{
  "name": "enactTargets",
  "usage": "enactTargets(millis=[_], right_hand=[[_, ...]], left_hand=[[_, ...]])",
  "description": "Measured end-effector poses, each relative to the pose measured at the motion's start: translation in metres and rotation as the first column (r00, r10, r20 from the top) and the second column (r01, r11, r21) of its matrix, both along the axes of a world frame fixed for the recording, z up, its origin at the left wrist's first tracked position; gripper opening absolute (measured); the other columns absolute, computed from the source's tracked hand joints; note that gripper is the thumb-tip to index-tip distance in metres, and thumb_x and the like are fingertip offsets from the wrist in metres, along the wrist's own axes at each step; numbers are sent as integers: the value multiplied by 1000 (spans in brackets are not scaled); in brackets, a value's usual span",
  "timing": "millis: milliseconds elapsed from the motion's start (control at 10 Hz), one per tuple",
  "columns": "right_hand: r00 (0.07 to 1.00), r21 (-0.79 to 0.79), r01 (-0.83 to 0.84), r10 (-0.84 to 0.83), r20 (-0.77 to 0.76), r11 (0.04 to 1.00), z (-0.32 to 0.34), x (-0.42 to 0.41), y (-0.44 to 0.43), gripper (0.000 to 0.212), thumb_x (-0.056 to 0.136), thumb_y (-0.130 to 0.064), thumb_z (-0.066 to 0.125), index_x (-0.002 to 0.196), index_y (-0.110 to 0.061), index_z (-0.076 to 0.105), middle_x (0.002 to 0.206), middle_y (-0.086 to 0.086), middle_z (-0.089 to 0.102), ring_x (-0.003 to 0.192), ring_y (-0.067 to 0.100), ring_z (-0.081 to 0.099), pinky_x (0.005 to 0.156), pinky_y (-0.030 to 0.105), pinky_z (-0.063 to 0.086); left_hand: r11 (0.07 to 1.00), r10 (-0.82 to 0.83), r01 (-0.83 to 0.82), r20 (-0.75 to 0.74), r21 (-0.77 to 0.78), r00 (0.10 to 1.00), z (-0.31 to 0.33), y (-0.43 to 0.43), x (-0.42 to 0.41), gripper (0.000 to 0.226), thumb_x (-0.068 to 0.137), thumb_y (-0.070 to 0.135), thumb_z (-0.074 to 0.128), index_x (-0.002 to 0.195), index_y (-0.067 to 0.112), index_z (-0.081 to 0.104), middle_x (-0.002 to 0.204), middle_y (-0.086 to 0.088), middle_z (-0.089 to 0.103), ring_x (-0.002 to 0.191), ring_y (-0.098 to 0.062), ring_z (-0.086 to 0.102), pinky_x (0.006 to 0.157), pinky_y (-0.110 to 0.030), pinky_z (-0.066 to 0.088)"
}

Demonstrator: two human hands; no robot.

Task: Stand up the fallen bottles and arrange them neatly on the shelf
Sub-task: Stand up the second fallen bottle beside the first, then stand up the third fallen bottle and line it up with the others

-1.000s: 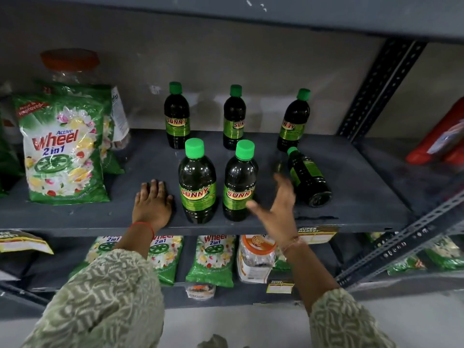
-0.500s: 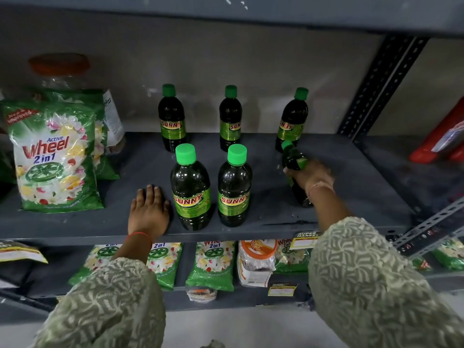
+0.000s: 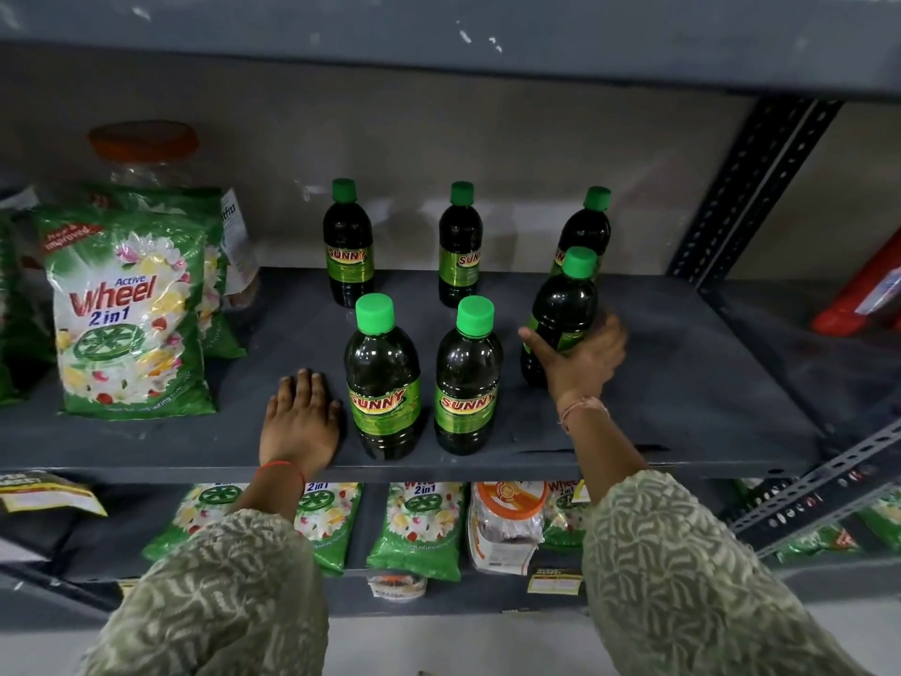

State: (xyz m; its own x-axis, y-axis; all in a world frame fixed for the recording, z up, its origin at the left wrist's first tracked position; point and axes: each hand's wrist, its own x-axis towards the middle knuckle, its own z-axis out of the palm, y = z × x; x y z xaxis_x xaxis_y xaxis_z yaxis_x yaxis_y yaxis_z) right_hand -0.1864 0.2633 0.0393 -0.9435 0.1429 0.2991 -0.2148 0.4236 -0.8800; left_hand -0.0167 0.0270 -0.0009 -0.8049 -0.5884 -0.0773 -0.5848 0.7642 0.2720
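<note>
Dark Sunny bottles with green caps stand on the grey shelf [image 3: 682, 383]. Three are at the back: left [image 3: 347, 246], middle [image 3: 459, 246], right [image 3: 587, 226]. Two stand in front: left [image 3: 382, 383] and middle [image 3: 467, 383]. A third front bottle [image 3: 565, 309] is upright at the right, and my right hand [image 3: 580, 363] is wrapped around its lower body. My left hand [image 3: 301, 422] lies flat on the shelf's front edge, just left of the front left bottle, holding nothing.
Green Wheel detergent bags [image 3: 127, 319] and an orange-lidded jar [image 3: 144, 148] fill the shelf's left side. A perforated metal upright [image 3: 751, 187] bounds the right. Red packs [image 3: 863, 295] lie beyond it. More bags [image 3: 419, 529] sit on the lower shelf.
My right hand reached to the bottle lying at the right, gripped it and raised it upright. My left hand stayed flat on the shelf.
</note>
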Motion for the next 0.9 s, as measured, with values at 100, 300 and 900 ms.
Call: enactTargets(millis=[100,300,900], right_hand=[[997,60,15,-11,-75,998,11,1,2,97,50,-47,83,123,1,40,123,22,46,116,37,41,98,42,35],[974,-104,-220,225,35,970,6,-8,17,83,66,-23,78,137,-19,35,139,12,45,131,27,39,113,47,30],[972,-200,-175,201,119,964,-10,-3,16,60,59,-5,81,108,-7,46,104,13,54,97,27,53,84,21,51]], left_hand=[[1000,2,-2,-1,5,1000,0,0,0,55,97,30,22,146,8,8,159,-11,5,146,-30,3,120,-42,8],[1000,1,-1,-9,10,1000,0,-1,0,55,97,30,22,146,8,9,158,-11,6,146,-31,4,120,-42,9],[1000,4,-1,-102,25,995,1,2,4,56,95,34,30,145,11,20,157,-12,15,146,-28,11,120,-40,12]])
